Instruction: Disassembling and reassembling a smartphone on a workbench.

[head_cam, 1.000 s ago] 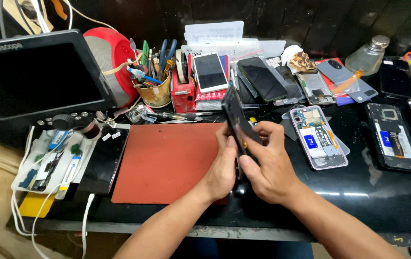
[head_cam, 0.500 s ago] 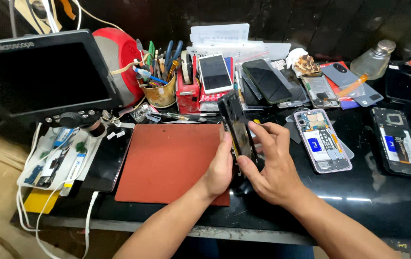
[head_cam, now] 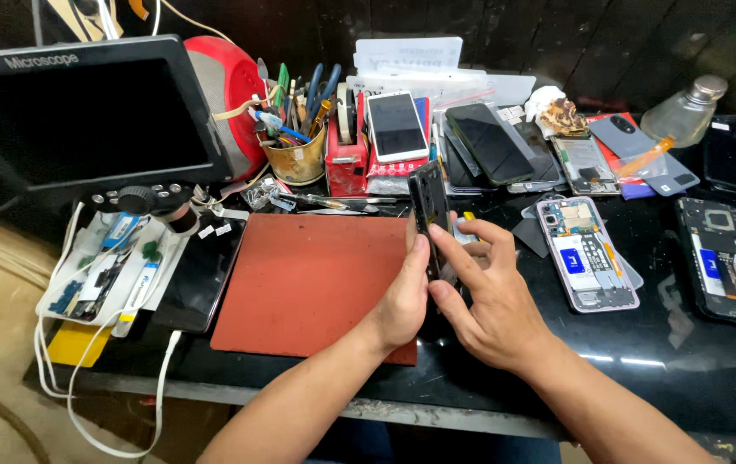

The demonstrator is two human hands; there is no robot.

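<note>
1. The left hand is curled closed around the lower part of a dark, slim rectangular phone, thumb pressed on its near edge; the phone stands upright on its short end, raised above the right edge of a flat reddish-brown rectangular work mat.
2. The right hand is partly open: forefinger and thumb pinch the same phone's edge, while the other fingers spread loosely behind it.
3. The mat lies on a glossy black workbench, cluttered along its back against a dark wall.
4. Two opened phones with exposed insides lie face down right of the hands, the nearer being a lilac-framed opened phone.
5. One black microscope monitor stands at the left, and one brass-coloured tool cup full of pens and tweezers sits behind the mat.
</note>
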